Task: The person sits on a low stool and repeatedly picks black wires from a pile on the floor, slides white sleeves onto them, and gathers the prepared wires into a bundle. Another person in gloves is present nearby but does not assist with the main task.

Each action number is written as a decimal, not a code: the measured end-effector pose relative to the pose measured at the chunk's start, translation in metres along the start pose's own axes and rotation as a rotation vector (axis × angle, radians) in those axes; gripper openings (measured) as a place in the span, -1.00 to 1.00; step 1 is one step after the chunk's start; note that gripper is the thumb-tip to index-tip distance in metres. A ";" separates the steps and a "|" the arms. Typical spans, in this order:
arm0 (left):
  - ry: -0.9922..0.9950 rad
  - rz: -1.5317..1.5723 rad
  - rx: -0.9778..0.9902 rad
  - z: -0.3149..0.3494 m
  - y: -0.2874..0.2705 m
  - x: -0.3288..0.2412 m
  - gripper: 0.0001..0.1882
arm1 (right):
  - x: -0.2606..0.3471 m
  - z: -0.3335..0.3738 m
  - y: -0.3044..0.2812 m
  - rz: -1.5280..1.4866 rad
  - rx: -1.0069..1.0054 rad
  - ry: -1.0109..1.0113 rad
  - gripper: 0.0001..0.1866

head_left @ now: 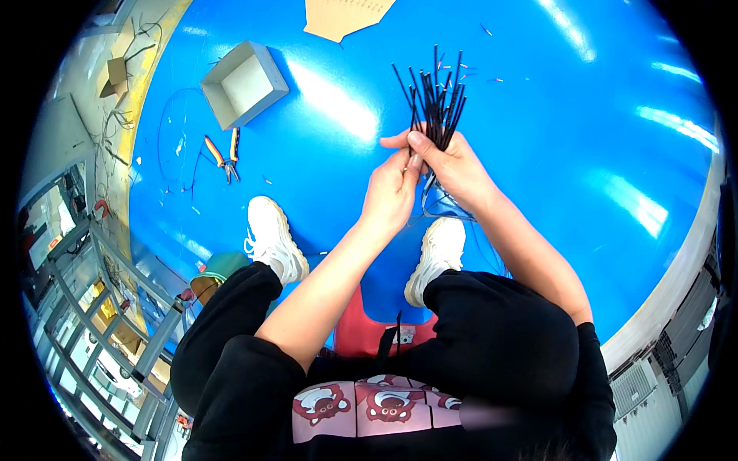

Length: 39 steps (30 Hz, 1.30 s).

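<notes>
A loose bundle of thin black cables fans upward from my hands, its cut ends spread apart. My right hand is closed around the lower part of the bundle, with the thumb lying across it. Just below and to the left, my left hand pinches at the bundle's near side, its fingertips touching the right hand's. A cable seems to be between its thumb and finger, partly hidden. Thinner wires hang in loops beneath the right hand, toward my right shoe.
An open grey box stands on the blue floor at far left, with yellow-and-red-handled pliers below it. Wire scraps lie beyond the bundle. A brown cardboard piece is at the top. A green bin and metal rack are left.
</notes>
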<state>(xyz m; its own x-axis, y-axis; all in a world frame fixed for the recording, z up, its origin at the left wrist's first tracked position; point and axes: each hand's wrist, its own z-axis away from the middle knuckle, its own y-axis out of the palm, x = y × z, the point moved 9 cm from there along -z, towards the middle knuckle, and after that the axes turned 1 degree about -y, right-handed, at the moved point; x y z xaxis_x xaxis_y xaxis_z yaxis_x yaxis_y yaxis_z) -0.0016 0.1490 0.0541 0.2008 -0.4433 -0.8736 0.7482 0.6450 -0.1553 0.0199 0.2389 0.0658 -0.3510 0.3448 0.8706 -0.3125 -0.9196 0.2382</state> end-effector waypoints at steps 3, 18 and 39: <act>0.151 -0.076 -0.066 0.007 0.006 -0.008 -0.76 | 0.001 -0.001 -0.009 0.036 -0.069 -0.092 -0.67; -0.829 -0.347 -0.021 0.150 -0.083 0.318 -0.69 | 0.059 0.028 -0.098 -0.132 -0.318 -0.157 -0.69; 0.010 0.210 -0.379 0.038 -0.052 0.039 -0.86 | 0.081 0.042 -0.038 0.225 -0.042 0.023 -0.66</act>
<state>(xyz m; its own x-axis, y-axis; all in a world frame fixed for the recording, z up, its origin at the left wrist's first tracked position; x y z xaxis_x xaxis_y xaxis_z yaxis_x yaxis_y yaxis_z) -0.0083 0.0747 0.0450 0.3165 -0.2734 -0.9083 0.4062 0.9044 -0.1306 0.0401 0.2937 0.1454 -0.4361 0.1365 0.8895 -0.2599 -0.9654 0.0207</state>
